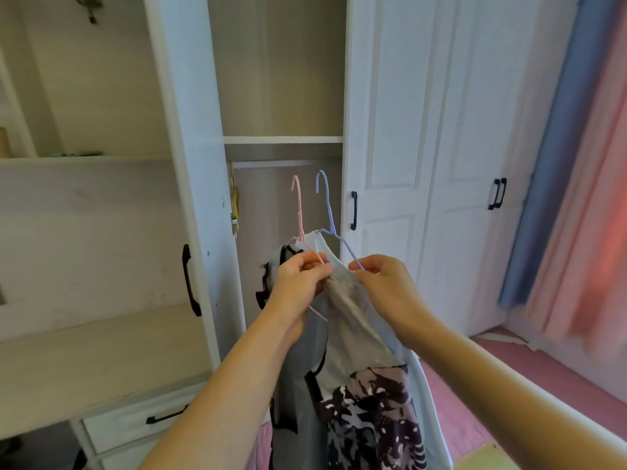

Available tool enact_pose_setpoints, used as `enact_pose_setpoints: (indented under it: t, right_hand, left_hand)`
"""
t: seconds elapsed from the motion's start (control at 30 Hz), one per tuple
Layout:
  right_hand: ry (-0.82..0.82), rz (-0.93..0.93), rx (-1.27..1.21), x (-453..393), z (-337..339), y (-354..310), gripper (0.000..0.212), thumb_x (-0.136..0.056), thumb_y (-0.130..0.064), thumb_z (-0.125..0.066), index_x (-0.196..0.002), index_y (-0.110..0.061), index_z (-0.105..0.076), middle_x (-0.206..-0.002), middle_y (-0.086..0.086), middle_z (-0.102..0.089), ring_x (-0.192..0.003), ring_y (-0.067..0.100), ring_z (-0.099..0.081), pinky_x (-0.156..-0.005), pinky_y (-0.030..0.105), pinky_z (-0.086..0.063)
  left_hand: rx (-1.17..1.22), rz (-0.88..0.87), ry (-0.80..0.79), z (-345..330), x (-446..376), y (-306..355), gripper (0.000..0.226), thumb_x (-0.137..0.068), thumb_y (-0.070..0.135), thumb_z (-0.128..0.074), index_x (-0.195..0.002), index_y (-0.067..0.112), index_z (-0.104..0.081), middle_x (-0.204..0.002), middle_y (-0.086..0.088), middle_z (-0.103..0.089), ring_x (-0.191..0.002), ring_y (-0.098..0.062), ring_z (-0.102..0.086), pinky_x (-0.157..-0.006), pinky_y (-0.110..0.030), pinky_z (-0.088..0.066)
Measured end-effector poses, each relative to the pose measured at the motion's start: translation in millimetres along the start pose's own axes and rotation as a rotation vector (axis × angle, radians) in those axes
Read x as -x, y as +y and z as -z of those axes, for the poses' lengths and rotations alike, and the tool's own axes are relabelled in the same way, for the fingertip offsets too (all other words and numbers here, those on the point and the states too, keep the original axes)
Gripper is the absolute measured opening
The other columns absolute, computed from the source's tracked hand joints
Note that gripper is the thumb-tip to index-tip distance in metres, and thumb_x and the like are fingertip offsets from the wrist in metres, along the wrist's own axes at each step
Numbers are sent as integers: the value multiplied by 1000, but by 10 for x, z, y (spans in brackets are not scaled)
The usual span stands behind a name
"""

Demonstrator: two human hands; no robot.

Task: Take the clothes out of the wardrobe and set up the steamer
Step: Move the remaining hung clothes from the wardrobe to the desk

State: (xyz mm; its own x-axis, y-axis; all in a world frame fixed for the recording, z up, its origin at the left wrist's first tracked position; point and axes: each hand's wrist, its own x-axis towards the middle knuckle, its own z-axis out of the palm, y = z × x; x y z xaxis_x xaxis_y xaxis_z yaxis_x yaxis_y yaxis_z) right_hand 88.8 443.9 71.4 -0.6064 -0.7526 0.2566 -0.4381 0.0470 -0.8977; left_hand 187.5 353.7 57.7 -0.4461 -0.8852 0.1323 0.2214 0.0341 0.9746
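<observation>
In front of the open wardrobe (283,140) I hold two garments on wire hangers. My left hand (298,276) grips the pink hanger (299,212), which carries a grey garment with black trim (291,385). My right hand (383,276) pinches the shoulder of the blue hanger (327,205), which bears a light grey top (353,320) with a dark patterned print (373,418) lower down. Both hooks are off the rail (271,163) and point up. No steamer is in view.
The open wardrobe door (190,184) with a black handle stands at my left, closed white doors (441,164) at my right. Drawers (135,422) sit low on the left. Blue and pink curtains (570,184) hang at far right over a pink floor.
</observation>
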Motion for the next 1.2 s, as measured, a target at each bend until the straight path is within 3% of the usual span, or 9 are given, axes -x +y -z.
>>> enact_pose_setpoints:
  t: [0.3, 0.43, 0.6, 0.77, 0.93, 1.0, 1.07, 1.13, 1.2]
  right_hand:
    - [-47, -77, 36, 965, 3, 153, 18, -95, -12, -52, -95, -15, -70, -92, 5, -67, -85, 16, -60, -70, 22, -47]
    - [-77, -83, 8, 1477, -56, 157, 17, -94, -11, -53, -93, -17, -69, -82, -1, -66, -73, 5, -59, -59, 9, -45]
    - [-67, -62, -1, 2126, -156, 83, 18, -92, -8, -55, -92, -18, -70, -80, -5, -68, -66, -9, -59, -58, 5, -43]
    - [-44, -73, 16, 2678, -290, -1, 16, -92, -14, -57, -95, -23, -70, -89, -7, -69, -83, 4, -63, -72, 18, -45]
    - [-80, -52, 0, 3114, -432, -94, 20, -93, -14, -56, -97, -27, -70, -98, -6, -68, -94, 8, -61, -83, 27, -48]
    - [-95, -30, -8, 3246, -470, -110, 21, -92, -13, -57, -97, -29, -70, -100, -6, -68, -96, 10, -61, -86, 32, -49]
    - [-96, 1, -27, 3357, -489, -120, 20, -91, -13, -58, -95, -29, -70, -97, -5, -68, -93, 11, -61, -85, 31, -49]
    - [-101, 48, -29, 3465, -504, -117, 19, -91, -12, -59, -94, -27, -70, -94, -8, -65, -88, 8, -58, -80, 20, -46]
    - [-107, 89, -35, 3579, -542, -102, 19, -92, -9, -58, -94, -25, -70, -91, -11, -60, -87, 5, -56, -75, 11, -42]
  left_hand:
    - [142, 161, -142, 347, 815, -272, 25, -84, -3, -64, -107, 8, -65, -90, -8, -67, -87, -17, -66, -75, -24, -56]
    - [132, 163, -232, 564, 1231, -373, 49, -80, -10, -65, -121, 17, -58, -81, -10, -64, -82, -20, -65, -76, -29, -55]
    - [40, 119, -274, 833, 1725, -390, 46, -82, -2, -69, -120, 20, -58, -69, 0, -63, -83, -15, -65, -90, -33, -53]
    - [-34, 76, -225, 1127, 2199, -350, 27, -91, 15, -62, -118, 23, -64, -102, 5, -74, -99, -11, -66, -85, -28, -49]
    - [-62, 18, -170, 1356, 2595, -287, 21, -91, 25, -62, -108, 23, -73, -121, 20, -65, -98, 1, -59, -85, -17, -41]
    - [-36, 9, -154, 1407, 2720, -246, 20, -91, 22, -61, -105, 20, -75, -118, 20, -66, -91, 4, -61, -74, -11, -42]
    - [-2, 10, -128, 1458, 2811, -222, 19, -93, 17, -58, -104, 13, -73, -110, 14, -71, -94, -1, -63, -76, -15, -44]
    - [41, 44, -93, 1496, 2898, -221, 19, -93, 14, -57, -103, 10, -73, -96, 7, -74, -92, -10, -63, -84, -29, -43]
    - [123, 100, -54, 1507, 2999, -226, 18, -90, 15, -62, -102, 10, -75, -81, 3, -69, -80, -12, -58, -79, -30, -40]
